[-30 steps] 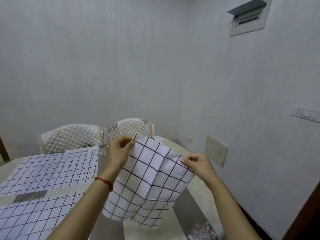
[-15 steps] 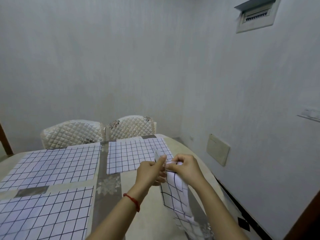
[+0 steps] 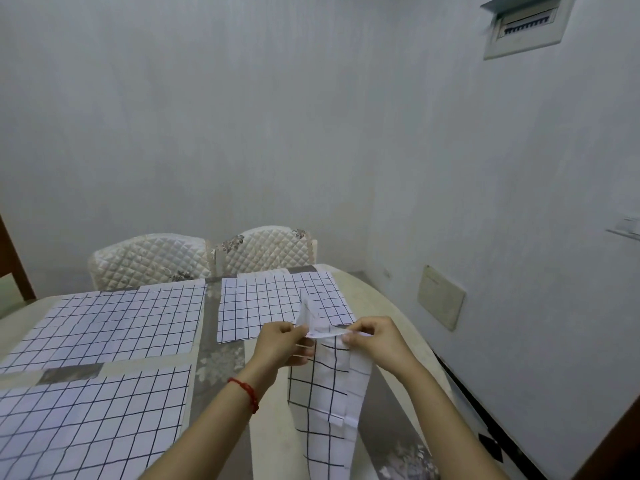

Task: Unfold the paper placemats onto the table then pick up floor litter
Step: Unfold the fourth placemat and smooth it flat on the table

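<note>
Three checked placemats lie flat on the table: one just beyond the hands, two left of them. Two quilted chairs stand behind. Left hand and right hand, close together, each pinch the top edge of a folded placemat, which hangs below, narrow and creased.

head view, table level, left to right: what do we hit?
Large unfolded grid-pattern paper placemat → smaller unfolded grid placemat → left hand → folded grid placemat hanging from both hands → right hand → beige wall panel.
</note>
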The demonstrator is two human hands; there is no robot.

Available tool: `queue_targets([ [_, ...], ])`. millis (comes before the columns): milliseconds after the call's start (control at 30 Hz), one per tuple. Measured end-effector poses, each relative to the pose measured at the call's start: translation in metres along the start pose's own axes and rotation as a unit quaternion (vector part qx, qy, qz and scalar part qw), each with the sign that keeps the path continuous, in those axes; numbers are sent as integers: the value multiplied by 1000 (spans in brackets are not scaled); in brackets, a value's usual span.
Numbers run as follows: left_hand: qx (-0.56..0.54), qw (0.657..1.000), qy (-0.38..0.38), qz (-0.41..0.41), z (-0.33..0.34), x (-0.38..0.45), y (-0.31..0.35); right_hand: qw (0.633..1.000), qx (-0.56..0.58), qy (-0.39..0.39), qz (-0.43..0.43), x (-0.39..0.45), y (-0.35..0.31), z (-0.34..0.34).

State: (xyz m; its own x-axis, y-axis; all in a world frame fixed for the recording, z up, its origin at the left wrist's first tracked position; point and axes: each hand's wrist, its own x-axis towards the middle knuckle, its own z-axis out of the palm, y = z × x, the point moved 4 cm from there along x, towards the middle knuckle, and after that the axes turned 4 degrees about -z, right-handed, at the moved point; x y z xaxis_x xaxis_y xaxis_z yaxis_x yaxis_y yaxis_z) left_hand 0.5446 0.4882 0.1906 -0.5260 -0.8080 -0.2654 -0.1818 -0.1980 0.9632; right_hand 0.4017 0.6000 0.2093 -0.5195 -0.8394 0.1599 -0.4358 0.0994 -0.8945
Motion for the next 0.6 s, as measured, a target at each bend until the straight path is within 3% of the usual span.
queue_targets([
  [400,178,973,129,67,-85,67,0,983,-105,129,82,68,35,-46],
  [600,276,934,187,124,-113,99,35,977,-103,185,24,110,19,-62],
])
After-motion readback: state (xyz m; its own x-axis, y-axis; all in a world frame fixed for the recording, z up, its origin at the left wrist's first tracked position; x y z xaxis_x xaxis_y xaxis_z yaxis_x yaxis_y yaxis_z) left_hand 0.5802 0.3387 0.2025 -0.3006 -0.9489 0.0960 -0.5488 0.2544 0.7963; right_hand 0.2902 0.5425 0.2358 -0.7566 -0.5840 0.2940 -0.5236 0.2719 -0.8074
